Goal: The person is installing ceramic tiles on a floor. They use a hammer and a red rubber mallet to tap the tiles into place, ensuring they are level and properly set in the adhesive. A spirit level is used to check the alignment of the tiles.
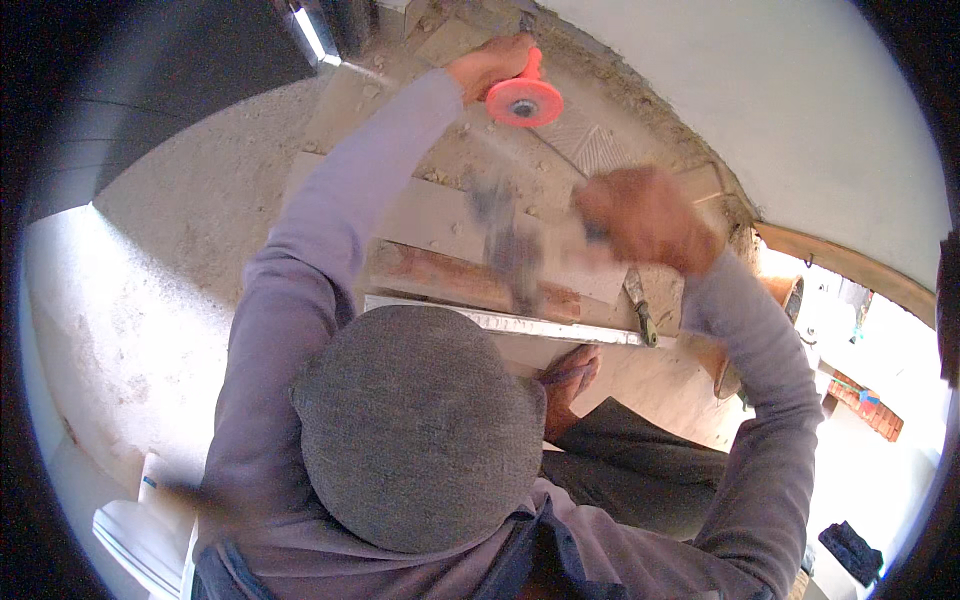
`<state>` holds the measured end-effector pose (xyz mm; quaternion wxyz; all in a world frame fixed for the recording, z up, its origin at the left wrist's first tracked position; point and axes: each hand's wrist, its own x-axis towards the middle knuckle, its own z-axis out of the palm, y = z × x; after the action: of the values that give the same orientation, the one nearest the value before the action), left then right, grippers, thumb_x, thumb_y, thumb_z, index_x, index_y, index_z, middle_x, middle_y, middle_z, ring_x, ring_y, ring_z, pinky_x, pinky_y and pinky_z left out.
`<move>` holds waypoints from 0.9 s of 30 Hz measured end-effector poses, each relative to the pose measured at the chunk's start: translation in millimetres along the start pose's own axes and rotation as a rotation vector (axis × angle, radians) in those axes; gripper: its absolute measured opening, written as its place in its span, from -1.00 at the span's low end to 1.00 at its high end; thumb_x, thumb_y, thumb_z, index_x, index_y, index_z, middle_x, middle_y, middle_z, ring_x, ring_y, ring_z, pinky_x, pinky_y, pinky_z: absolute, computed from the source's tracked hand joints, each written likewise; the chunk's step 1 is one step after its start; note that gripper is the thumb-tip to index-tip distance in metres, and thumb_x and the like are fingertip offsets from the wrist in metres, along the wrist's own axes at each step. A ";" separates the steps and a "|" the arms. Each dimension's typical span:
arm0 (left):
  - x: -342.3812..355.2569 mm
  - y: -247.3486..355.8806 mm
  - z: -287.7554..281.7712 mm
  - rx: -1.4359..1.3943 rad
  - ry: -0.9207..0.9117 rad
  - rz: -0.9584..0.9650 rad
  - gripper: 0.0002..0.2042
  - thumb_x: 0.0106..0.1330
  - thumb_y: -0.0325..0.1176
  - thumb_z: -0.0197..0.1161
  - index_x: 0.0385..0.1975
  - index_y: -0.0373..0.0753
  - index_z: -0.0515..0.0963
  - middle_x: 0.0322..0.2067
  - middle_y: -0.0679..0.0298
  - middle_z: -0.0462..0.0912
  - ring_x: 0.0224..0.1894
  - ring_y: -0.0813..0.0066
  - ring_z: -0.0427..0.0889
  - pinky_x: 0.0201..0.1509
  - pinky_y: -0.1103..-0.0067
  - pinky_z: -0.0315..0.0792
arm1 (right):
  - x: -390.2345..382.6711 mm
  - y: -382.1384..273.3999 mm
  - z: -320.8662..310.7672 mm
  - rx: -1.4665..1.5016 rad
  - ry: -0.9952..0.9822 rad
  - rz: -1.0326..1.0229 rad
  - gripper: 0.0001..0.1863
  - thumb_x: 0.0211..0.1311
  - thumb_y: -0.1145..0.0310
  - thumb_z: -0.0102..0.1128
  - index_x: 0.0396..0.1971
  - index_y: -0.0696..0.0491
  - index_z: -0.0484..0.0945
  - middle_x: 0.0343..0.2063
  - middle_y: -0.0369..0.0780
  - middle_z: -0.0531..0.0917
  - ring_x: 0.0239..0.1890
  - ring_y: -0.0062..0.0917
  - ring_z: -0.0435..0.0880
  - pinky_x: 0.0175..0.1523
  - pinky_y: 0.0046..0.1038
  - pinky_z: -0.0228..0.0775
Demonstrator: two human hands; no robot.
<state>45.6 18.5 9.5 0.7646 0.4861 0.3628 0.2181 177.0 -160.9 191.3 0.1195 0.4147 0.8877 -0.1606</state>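
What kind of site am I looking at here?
Probably a building or tiling site: bare sandy ground, loose tiles by a plastered wall, a metal straightedge. The left hand grips a red-guarded chisel; the right hand swings a blurred hammer.

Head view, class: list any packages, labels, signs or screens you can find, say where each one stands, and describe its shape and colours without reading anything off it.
None can be made out: no package, label, sign or screen shows clearly.
What shows instead: the left hand grips a chisel with a round red guard; the right hand swings a blurred hammer above the tiles.
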 end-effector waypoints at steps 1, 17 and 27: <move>2.4 -4.8 -0.2 0.090 -0.121 0.076 -0.76 0.25 -0.16 0.04 -0.39 -0.20 0.49 -0.49 0.32 0.56 -0.43 0.47 0.54 -0.38 0.49 0.42 | 0.9 22.1 11.4 -0.001 -0.006 0.147 -0.44 0.12 -0.21 -0.03 -0.39 0.09 0.43 -0.56 -0.02 0.56 -0.50 -0.08 0.56 -0.45 -0.13 0.37; -17.4 -11.0 1.8 -0.167 0.006 -0.044 -0.76 0.31 -0.23 -0.20 -0.32 -0.30 0.27 -0.54 0.18 0.47 -0.59 0.36 0.52 -0.47 0.43 0.47 | -19.5 -32.6 36.9 0.132 -0.131 0.354 -0.50 0.14 -0.11 0.01 -0.36 0.11 0.41 -0.59 -0.08 0.58 -0.50 -0.19 0.61 -0.43 -0.19 0.40; -15.5 3.3 18.0 -0.103 0.058 -0.085 -0.67 0.37 -0.12 -0.22 -0.33 -0.25 0.39 -0.55 0.18 0.50 -0.55 0.35 0.54 -0.48 0.37 0.43 | 4.8 19.8 24.5 -0.002 -0.108 0.287 -0.48 0.10 -0.15 0.02 -0.40 0.10 0.42 -0.59 -0.07 0.56 -0.51 -0.19 0.59 -0.47 -0.18 0.37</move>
<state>49.5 -1.2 22.6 0.7863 0.4238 0.3933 0.2179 191.2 -155.0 163.4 0.1893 0.5277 0.8119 -0.1630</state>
